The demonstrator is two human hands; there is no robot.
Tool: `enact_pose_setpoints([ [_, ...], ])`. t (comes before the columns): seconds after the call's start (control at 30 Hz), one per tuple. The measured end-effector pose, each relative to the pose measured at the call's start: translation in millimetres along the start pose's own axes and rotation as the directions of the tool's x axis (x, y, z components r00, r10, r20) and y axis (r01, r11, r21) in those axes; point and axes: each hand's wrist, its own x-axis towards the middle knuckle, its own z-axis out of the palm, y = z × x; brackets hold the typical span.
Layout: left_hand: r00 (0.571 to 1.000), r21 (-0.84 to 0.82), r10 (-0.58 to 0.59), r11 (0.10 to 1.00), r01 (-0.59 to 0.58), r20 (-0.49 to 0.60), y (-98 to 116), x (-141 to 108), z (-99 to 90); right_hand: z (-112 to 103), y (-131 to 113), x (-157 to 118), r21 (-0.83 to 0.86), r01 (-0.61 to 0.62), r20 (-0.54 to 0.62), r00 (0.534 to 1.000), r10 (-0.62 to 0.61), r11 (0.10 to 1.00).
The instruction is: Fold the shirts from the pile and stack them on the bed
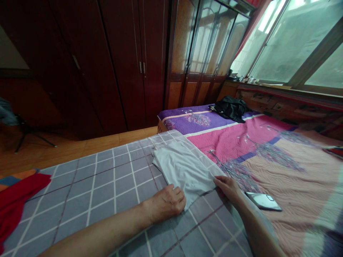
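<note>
Our left hand [165, 203] lies flat and open, pressing the near edge of a pale grey folded cloth garment [182, 171] at lower centre, on a grey checked bedsheet [93, 189]. Our right hand [227, 189], half open, touches the garment's right corner, just beside a silver smartphone [263, 201].
</note>
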Motion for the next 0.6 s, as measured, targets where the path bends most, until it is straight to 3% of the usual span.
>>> enact_pose_setpoints([
  [0.1,0.999,0.032,0.043,0.999,-0.042,-0.030,-3.0,12.0,15.5,1.7,-1.3,2.0,0.015,-0.025,0.006,1.000,0.025,1.000],
  [0.17,1.000,0.003,0.011,1.000,-0.011,-0.007,-5.9,17.3,16.7,1.5,-4.0,1.7,0.015,-0.031,0.007,1.000,0.030,0.999],
  [0.3,0.986,-0.154,-0.157,0.974,0.165,0.065,-19.3,16.9,-5.8,-4.0,-10.9,-5.4,0.031,-0.008,0.020,1.000,0.008,0.999],
  [0.4,0.972,-0.289,-0.224,0.929,0.233,0.066,-31.4,8.4,-27.2,-9.4,-9.5,-15.0,0.060,0.044,0.057,0.997,-0.047,0.997],
  [0.53,0.973,-0.399,-0.201,0.888,0.229,0.111,-30.0,-5.1,-36.3,-11.9,2.6,-24.4,-0.051,0.103,0.151,0.984,-0.094,0.993],
  [0.6,0.978,-0.440,-0.126,0.878,0.188,0.166,-21.8,-10.7,-35.6,-12.9,7.1,-24.6,-0.217,0.152,0.103,0.986,-0.132,0.964],
])
